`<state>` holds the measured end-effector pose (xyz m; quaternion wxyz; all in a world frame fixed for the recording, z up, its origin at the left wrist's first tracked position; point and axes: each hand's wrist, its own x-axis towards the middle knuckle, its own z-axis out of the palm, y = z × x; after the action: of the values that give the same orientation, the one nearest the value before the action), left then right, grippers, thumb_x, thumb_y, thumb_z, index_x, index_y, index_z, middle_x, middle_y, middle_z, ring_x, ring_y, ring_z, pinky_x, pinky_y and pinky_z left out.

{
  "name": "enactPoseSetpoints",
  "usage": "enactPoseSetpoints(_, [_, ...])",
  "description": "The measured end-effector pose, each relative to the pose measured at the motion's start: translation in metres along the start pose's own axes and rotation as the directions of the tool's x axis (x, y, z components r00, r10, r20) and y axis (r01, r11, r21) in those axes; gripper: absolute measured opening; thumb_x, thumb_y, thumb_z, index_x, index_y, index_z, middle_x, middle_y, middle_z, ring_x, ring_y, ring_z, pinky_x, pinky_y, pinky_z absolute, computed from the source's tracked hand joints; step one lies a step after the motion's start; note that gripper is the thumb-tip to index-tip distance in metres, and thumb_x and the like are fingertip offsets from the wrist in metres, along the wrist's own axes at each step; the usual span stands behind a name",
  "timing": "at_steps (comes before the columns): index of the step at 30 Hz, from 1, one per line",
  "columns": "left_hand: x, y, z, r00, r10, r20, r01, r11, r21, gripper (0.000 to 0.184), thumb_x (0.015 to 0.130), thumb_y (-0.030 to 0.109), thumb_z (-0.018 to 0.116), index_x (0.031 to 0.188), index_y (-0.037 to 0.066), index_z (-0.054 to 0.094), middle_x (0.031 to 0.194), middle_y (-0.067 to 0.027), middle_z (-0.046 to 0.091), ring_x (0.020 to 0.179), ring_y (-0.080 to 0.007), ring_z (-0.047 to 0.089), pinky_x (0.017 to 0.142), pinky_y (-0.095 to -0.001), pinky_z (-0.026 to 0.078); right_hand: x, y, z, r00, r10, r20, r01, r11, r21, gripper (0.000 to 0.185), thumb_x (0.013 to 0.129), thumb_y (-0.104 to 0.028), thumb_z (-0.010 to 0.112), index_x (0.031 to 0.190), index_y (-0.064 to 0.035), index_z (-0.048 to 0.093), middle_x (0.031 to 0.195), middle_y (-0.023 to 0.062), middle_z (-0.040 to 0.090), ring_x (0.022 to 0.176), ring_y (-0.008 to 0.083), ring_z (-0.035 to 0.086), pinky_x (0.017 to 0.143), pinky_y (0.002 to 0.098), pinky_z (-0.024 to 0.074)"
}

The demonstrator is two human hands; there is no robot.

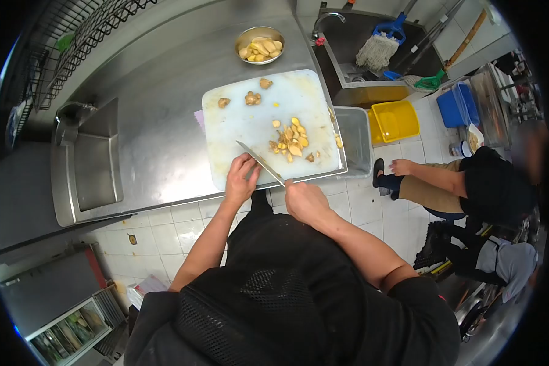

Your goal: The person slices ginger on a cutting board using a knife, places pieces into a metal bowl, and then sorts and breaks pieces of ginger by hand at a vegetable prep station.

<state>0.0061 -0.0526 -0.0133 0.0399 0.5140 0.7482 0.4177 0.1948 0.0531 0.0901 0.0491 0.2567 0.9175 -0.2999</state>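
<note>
My right hand (307, 201) is closed round the handle of a kitchen knife (261, 163), whose blade slants up and left over the front of a white cutting board (232, 125). Left of the blade, my left hand (242, 179) rests at the board's front edge with bent fingers drawn together; what they hold, if anything, is hidden. A heap of cut ginger (291, 141) and scraps lies on the board right of the knife. Farther back are three unpeeled knobs of ginger (252, 98). Beyond the board, a metal bowl (260, 30) contains peeled ginger pieces.
The board lies on a steel counter (158, 134) with a small sink (96, 161) at left. At right are a grey plastic bin (354, 140), a yellow bucket (396, 120) and a deep sink with a mop (377, 51). A person (470, 183) sits at far right, another nearby.
</note>
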Motion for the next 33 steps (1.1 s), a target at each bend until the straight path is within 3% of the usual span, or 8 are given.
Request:
enactPoseSetpoints(4, [0.002,0.001,-0.002,0.998,-0.034,0.046,0.035,0.999,-0.026,0.024,0.085,0.006,0.075,0.108,0.004,0.07,0.115,-0.0145,0.064,0.107,-0.0329,0.064,0.09,-0.0405,0.053,0.044,0.025,0.025,0.988,-0.045,-0.149,0.05,0.998,0.028,0.016,0.09,-0.008,0.055,0.087,0.0047,0.063,0.071,0.0245,0.069,0.06,0.0379,0.07,0.06,0.0477,0.0574])
enactPoseSetpoints(6, [0.002,0.006,-0.002,0.998,-0.05,0.035,0.052,0.997,-0.052,0.023,0.085,0.007,0.076,0.107,0.003,0.07,0.114,-0.0134,0.064,0.108,-0.0323,0.063,0.091,-0.0405,0.053,0.075,0.036,0.013,0.975,0.105,0.194,-0.194,0.83,0.523,0.021,0.092,-0.013,0.056,0.09,0.0054,0.066,0.066,0.0202,0.066,0.05,0.0311,0.066,0.053,0.043,0.0563])
enactPoseSetpoints(9, [0.007,0.006,-0.003,0.998,-0.055,0.021,0.056,0.996,-0.066,0.022,0.086,0.009,0.076,0.106,0.003,0.069,0.113,-0.0126,0.065,0.108,-0.0322,0.063,0.092,-0.0407,0.052,0.076,0.049,-0.003,0.966,0.124,0.225,-0.233,0.797,0.558,0.026,0.092,-0.016,0.057,0.091,0.0067,0.068,0.061,0.016,0.062,0.045,0.0253,0.062,0.047,0.0386,0.0536])
enactPoseSetpoints(17, [0.03,-0.007,0.019,0.966,-0.26,0.016,0.26,0.965,-0.041,0.025,0.085,0.021,0.081,0.095,0.001,0.069,0.079,-0.0127,0.063,0.067,-0.0242,0.06,0.064,-0.0376,0.051,0.051,0.093,0.038,0.981,0.033,-0.193,0.045,0.92,0.39,0.026,0.087,-0.015,0.058,0.094,0.0079,0.067,0.07,0.0285,0.064,0.066,0.0413,0.068,0.069,0.0501,0.054])
enactPoseSetpoints(21, [0.038,0.014,0.015,0.954,-0.29,0.079,0.283,0.955,0.091,0.034,0.084,0.021,0.081,0.106,0.004,0.063,0.065,-0.0075,0.056,0.058,-0.0222,0.054,0.057,-0.0384,0.046,0.045,0.075,0.043,0.989,0.108,-0.103,-0.072,0.948,0.309,0.02,0.084,-0.011,0.061,0.086,0.0077,0.067,0.082,0.0322,0.066,0.083,0.048,0.067,0.078,0.0537,0.0531])
enactPoseSetpoints(23, [0.028,-0.001,0.032,0.978,-0.203,0.04,0.205,0.978,-0.034,0.029,0.083,0.018,0.08,0.102,0.0,0.068,0.091,-0.0184,0.068,0.072,-0.0359,0.063,0.07,-0.043,0.052,0.039,0.065,0.03,0.997,0.073,0.039,-0.081,0.959,0.271,0.019,0.084,-0.011,0.06,0.088,0.0058,0.067,0.082,0.0307,0.067,0.082,0.0471,0.069,0.076,0.0544,0.0541])
enactPoseSetpoints(26, [0.029,0.015,0.02,0.929,-0.347,0.128,0.36,0.927,-0.104,0.022,0.086,0.01,0.077,0.103,-0.002,0.07,0.082,-0.0124,0.065,0.066,-0.0194,0.059,0.063,-0.0333,0.049,0.031,0.045,0.022,0.993,0.11,-0.04,-0.1,0.975,0.197,0.02,0.087,-0.013,0.058,0.09,0.0049,0.066,0.083,0.0297,0.068,0.082,0.0472,0.069,0.076,0.0557,0.0546])
enactPoseSetpoints(33, [0.029,0.019,-0.004,0.961,-0.138,0.241,0.159,0.985,-0.068,0.021,0.086,0.003,0.071,0.105,-0.004,0.068,0.105,-0.016,0.066,0.085,-0.0263,0.066,0.075,-0.0348,0.053,0.04,0.037,0.025,0.997,0.069,0.024,-0.072,0.978,0.195,0.022,0.09,-0.013,0.055,0.104,0.0041,0.061,0.086,0.0275,0.07,0.083,0.0462,0.069,0.074,0.0559,0.0545])
